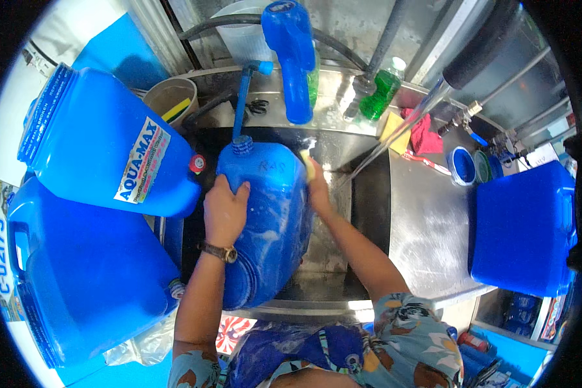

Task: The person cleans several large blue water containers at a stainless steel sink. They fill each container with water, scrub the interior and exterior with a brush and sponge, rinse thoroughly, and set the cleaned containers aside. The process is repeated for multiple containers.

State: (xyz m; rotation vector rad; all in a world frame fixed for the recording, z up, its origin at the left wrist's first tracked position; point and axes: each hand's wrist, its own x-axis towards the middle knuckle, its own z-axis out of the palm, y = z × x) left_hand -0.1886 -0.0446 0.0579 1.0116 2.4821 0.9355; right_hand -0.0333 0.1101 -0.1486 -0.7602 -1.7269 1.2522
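A wet blue plastic water container [271, 208] lies tilted in the steel sink [330, 242], with suds on its surface. My left hand [225, 206] grips its upper left side near the small capped spout, the thumb on top; a watch is on that wrist. On the container's far right side, my right hand [316, 186] presses a yellow sponge [309, 165] against the wall; its fingers are partly hidden. From a black foam-covered pipe [485, 48], water runs down into the sink to the right of the container.
Blue water containers stand at the left [97, 145] and right [519, 230]. Along the back ledge are a bottle of green liquid [380, 94], a yellow cloth [395, 133], a red cloth [424, 136], a toothbrush [427, 162] and a bucket [174, 97]. A blue plastic handle-shaped piece [293, 72] stands behind the sink.
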